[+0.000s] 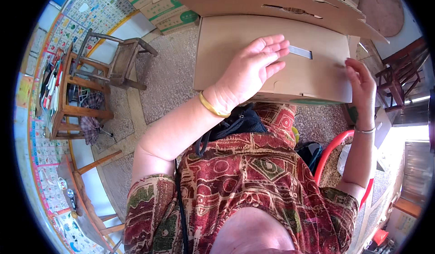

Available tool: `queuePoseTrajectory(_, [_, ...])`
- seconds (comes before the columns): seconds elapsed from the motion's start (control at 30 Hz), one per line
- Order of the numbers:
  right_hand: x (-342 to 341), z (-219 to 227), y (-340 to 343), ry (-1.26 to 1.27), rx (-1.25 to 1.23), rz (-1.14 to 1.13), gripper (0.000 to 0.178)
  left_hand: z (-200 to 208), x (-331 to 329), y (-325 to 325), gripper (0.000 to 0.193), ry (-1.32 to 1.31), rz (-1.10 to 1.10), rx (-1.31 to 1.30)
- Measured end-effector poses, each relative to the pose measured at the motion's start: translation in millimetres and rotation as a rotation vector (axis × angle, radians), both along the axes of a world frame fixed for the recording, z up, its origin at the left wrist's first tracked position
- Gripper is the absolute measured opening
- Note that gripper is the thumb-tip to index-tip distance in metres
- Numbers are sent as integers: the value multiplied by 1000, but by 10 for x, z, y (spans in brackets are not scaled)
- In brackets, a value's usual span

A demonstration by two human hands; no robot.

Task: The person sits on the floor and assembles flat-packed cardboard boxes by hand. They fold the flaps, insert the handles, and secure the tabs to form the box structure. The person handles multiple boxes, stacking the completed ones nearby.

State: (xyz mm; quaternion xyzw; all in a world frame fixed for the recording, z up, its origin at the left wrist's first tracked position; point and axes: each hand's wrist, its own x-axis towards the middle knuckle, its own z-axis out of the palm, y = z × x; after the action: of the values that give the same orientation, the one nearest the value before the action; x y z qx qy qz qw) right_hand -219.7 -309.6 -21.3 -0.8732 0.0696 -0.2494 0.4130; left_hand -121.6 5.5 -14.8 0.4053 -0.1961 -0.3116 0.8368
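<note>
In front of me stands a large brown cardboard box point(312, 79), its top panel facing up. A handle slot in that panel shows a pale grey strip point(302, 52). Over the panel is my left hand point(253, 65), fingers stretched out to the right, nothing in it; whether it touches the cardboard I cannot tell. At the box's right edge my right hand point(361, 84) is raised with its fingers apart and slightly bent, holding nothing. Behind the box rises another sheet of cardboard point(240, 2) with a torn-looking slot.
Stacked cartons with green bands point(167, 11) stand at the far left. A wooden chair point(120, 61) and a wooden stand point(72, 102) with papers and cloth are on the left. At lower right a red curved tube point(322, 163) runs beside me. A dark stool point(394, 84) is at right.
</note>
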Motion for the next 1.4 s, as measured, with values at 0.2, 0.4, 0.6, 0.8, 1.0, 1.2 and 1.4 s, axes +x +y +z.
queuePoseTrajectory(0.2, [307, 383, 809, -81, -513, 224, 32, 40, -67, 206, 40, -1338, -31, 634])
queuePoseTrajectory(0.4, [765, 265, 972, -26, -592, 389, 30, -53, -247, 211, 67, -1825, 233, 1017])
queuePoseTrajectory(0.6, [890, 250, 1037, -60, -641, 477, 23, -50, -182, 171, 62, -1759, 405, 984])
queuePoseTrajectory(0.8, [933, 270, 1032, 176, -181, 509, 27, -29, -188, 164, 56, -1779, 403, 932])
queuePoseTrajectory(1.0, [825, 239, 1064, 111, 74, 549, 30, -53, -247, 200, 56, -1796, 407, 972])
queuePoseTrajectory(1.2, [457, 279, 1041, 51, -180, 546, 27, 8, -211, 350, 49, -1665, 338, 853])
queuePoseTrajectory(1.4, [274, 285, 1081, -22, -184, 653, 24, 65, 137, 565, 48, -1480, 558, 885])
